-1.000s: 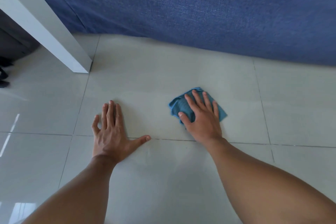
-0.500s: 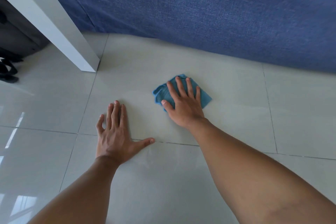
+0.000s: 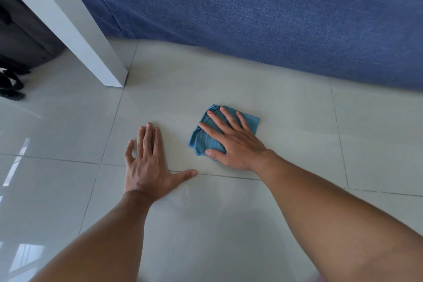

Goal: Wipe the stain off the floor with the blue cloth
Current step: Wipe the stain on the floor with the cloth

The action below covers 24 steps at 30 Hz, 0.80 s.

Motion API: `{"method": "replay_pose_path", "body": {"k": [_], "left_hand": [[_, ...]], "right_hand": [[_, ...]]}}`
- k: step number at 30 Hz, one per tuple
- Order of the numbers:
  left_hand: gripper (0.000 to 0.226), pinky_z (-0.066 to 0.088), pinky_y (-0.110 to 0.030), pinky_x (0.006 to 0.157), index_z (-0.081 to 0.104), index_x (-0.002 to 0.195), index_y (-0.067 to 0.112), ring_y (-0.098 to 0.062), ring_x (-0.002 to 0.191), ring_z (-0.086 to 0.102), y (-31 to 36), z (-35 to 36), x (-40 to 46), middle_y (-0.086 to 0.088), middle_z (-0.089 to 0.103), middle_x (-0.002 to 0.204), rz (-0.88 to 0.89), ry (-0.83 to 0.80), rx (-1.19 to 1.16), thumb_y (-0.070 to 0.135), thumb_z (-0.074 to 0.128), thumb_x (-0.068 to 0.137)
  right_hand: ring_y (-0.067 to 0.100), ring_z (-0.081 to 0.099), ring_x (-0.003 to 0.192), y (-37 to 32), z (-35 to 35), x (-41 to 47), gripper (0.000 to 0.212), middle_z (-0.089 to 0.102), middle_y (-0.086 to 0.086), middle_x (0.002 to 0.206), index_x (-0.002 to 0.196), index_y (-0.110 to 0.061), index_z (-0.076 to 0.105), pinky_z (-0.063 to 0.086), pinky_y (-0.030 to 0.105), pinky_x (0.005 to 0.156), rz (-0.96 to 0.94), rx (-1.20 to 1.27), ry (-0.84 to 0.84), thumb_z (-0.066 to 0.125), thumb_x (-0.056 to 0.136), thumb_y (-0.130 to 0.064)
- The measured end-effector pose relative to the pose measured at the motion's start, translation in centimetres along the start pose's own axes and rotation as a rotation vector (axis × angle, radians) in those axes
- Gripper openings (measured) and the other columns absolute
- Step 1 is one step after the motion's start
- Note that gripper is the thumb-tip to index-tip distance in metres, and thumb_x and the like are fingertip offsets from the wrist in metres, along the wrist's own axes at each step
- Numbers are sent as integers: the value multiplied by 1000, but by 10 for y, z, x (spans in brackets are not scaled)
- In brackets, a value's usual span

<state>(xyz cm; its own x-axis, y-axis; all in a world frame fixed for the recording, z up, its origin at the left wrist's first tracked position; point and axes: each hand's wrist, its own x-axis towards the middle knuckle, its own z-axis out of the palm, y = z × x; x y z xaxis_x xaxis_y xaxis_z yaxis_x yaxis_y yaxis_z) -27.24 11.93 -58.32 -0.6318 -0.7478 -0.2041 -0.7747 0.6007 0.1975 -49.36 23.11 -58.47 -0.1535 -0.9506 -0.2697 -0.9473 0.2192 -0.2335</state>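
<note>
Your floor (image 3: 229, 224) of pale glossy tiles fills most of the view, with thin grout lines crossing it. A big blue fabric surface (image 3: 263, 14) runs along the far side, its lower edge meeting the tiles. A white furniture leg (image 3: 75, 30) slants down at the far left and stands on the floor, with dark items (image 3: 11, 82) beyond it at the left edge; what they are is hard to tell.

Your 2 bare forearms reach forward from the near edge. The blue cloth (image 3: 206, 142) lies crumpled flat on the tile, directly under your right hand (image 3: 233, 142), well short of the blue fabric. Cloth shows past your fingertips on the far side and out to the left of your palm, between forefinger and thumb. Your right hand is spread wide and pressed flat on the cloth, 4 fingers angled toward the far left and the thumb resting at the cloth's near edge. It pins the cloth rather than gripping it.

Your left hand (image 3: 146, 167) lies flat on bare tile just beside the cloth, not touching it. Its fingers are together and point away from you, and its thumb stretches out to the right along a grout line. It holds nothing.

No stain can be made out on the tiles.
</note>
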Motion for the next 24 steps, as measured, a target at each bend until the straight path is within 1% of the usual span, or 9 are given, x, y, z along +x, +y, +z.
{"method": "replay_pose_path", "body": {"k": [3,6,11,13,15,17,21,24], "left_hand": [[146,8,-51,123,12,157,5,-25,156,0,-1,1,0,-13,5,168,8,5,7,103,39,51],[147,10,-51,123,14,156,5,-26,156,1,-1,0,0,-13,7,167,7,7,14,103,40,51],[146,9,-51,123,13,156,5,-24,156,0,-1,-1,0,-12,7,167,0,3,20,103,41,51],[146,9,-50,124,13,156,6,-24,156,-1,-1,-1,-1,-12,6,168,-2,1,21,103,40,51],[147,7,-49,124,11,157,6,-24,156,-3,0,-1,-1,-11,4,168,-6,-3,16,104,39,51],[147,6,-49,124,10,157,7,-23,155,-4,0,-1,-1,-10,3,168,-9,-5,4,104,39,51],[148,3,-47,124,9,157,7,-22,155,-5,1,-3,-1,-9,1,168,-18,-6,-11,104,39,50],[147,1,-47,124,7,157,7,-22,155,-7,0,-4,-1,-9,0,168,-17,-12,-18,104,39,51]], "right_hand": [[21,-13,156,-20,5,13,77,-1,-7,171,159,-43,14,-7,54,124,-29,29,22,38,89,-68],[20,-14,156,-35,4,28,75,0,-9,171,158,-45,16,-12,52,123,-54,80,2,44,91,-65],[15,-14,155,-38,-1,34,53,2,-12,170,154,-49,28,-15,48,123,-83,193,-28,34,102,-55],[14,-13,156,-33,-3,32,49,3,-13,170,152,-50,32,-14,47,123,-119,210,-45,34,103,-51],[12,-10,156,-27,-3,26,49,7,-14,170,151,-50,34,-13,44,124,-125,227,-29,37,103,-50],[11,-7,156,-21,2,16,52,9,-15,169,152,-48,34,-10,45,124,-42,217,36,40,101,-52],[16,-3,157,-7,12,-3,58,10,-14,169,155,-46,26,0,51,125,274,158,191,35,99,-55],[16,-3,157,-2,17,-17,59,9,-13,170,156,-44,25,-4,47,125,518,199,243,37,100,-54]]}}
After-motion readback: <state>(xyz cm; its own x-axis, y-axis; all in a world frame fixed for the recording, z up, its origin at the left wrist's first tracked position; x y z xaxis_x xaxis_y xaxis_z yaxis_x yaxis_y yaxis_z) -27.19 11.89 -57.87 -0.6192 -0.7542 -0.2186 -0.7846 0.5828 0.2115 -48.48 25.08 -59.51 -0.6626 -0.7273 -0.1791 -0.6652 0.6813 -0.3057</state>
